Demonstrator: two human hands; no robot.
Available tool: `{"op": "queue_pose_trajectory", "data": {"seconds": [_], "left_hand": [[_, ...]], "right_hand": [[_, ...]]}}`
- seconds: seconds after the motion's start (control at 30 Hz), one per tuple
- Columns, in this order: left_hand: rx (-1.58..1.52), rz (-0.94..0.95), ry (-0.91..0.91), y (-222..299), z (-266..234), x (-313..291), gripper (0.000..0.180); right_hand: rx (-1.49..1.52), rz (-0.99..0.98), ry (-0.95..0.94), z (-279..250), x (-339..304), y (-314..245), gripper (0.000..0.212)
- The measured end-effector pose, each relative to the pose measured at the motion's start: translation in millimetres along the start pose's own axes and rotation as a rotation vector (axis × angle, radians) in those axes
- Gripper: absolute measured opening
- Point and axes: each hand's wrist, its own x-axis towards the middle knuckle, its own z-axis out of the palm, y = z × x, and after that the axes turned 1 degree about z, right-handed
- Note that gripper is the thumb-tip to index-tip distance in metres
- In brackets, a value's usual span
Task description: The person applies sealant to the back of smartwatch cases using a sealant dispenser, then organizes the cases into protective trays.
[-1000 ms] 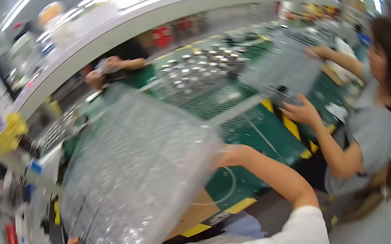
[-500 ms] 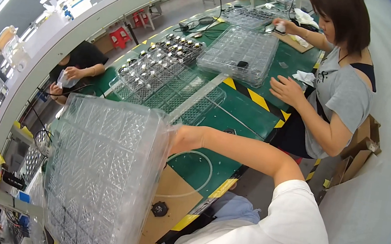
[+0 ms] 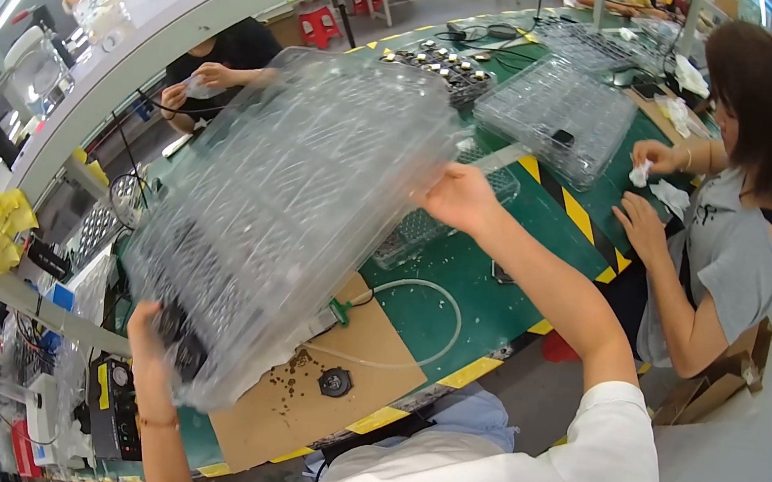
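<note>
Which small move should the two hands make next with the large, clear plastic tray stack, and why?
I would probably level the large, clear, rectangular plastic tray stack. It appears tilted, with the left hand at its lower corner and the right hand on its right edge; blurred black shapes show near that lower corner, and any loose piece might slide.

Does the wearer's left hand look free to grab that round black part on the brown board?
Probably not: the left hand is occupied holding the clear tray stack, though nothing covers the black part.
</note>
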Motion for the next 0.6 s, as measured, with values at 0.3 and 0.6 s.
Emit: {"op": "queue_pose_trajectory", "data": {"seconds": [0.3,0.6], "left_hand": [[-0.096,-0.246,0.101,-35.9,102.8,120.6,0.021],[-0.391,-0.19,0.002,-84.2,165.7,217.9,0.019]], "right_hand": [[-0.063,-0.229,0.215,1.3,21.6,-72.0,0.039],[-0.117,-0.332,0.153,-13.2,80.7,-120.0,0.064]]}}
